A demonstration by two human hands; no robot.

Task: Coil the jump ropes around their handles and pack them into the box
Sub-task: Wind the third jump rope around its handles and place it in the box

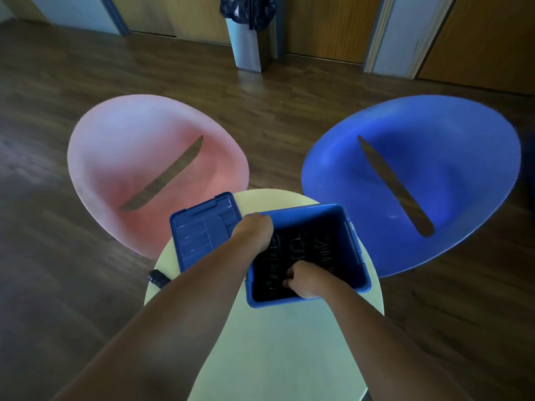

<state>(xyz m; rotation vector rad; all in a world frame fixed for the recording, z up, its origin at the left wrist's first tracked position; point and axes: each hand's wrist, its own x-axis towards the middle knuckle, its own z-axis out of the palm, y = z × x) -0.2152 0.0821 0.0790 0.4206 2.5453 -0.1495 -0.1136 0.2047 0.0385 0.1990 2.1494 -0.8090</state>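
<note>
A blue plastic box (pixel 354 244) stands on the round pale table (pixel 278 342), filled with dark coiled jump ropes (pixel 307 250). My left hand (pixel 254 231) reaches over the box's far left corner, fingers curled down onto a dark rope coil just inside. My right hand (pixel 304 280) is inside the box near its front wall, fingers closed on the black ropes. The ropes' handles are too dark to make out.
The box's blue lid (pixel 202 233) lies on the table to the left, overhanging the edge. A small black object (pixel 158 278) sits at the table's left rim. A pink chair (pixel 150 169) and a blue chair (pixel 411 180) stand behind; a bin (pixel 249 33) stands by the wall.
</note>
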